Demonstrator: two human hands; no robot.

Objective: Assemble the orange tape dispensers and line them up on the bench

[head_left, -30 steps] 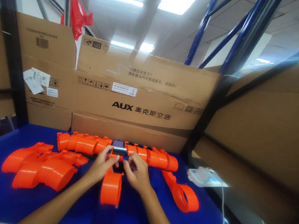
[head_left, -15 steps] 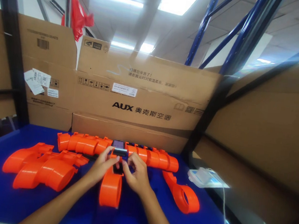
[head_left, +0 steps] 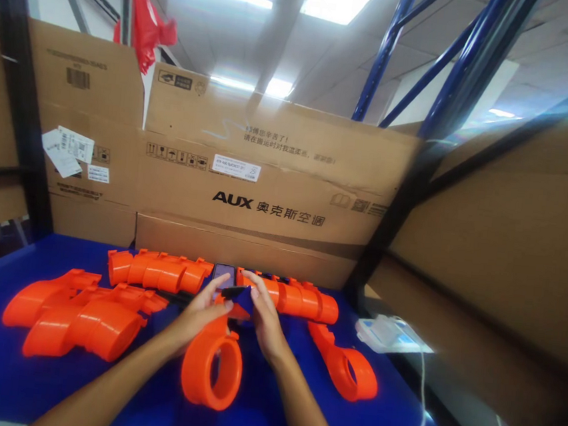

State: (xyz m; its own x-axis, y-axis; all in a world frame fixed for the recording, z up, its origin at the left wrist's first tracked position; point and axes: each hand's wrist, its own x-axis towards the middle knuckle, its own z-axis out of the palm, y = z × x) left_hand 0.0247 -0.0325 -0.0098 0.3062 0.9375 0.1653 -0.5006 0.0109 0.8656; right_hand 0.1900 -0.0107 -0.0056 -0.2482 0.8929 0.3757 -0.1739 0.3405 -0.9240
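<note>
Between my hands is an orange plastic tape dispenser [head_left: 211, 370], its round ring hanging toward me and its upper end held by my fingers. A black and dark-blue part [head_left: 238, 295] sits at that upper end. My left hand [head_left: 205, 306] grips the left side, thumb pressed near the orange neck. With fingers bent around the blue side, my right hand [head_left: 265, 310] holds the other side. How the parts join is hidden by my fingers. A dark phone-like device [head_left: 224, 274] lies just behind my hands.
Several orange dispensers [head_left: 85, 324] lie at left on the blue table [head_left: 154, 408]. More orange pieces [head_left: 158, 271] stand in a back row. A single dispenser [head_left: 349, 373] and a clear plastic box [head_left: 393, 335] lie at right. Cardboard [head_left: 261, 244] walls the back.
The dispenser has turned, so its ring opening now faces me. The black and blue end has tilted, and my right hand's fingers have straightened along its side.
</note>
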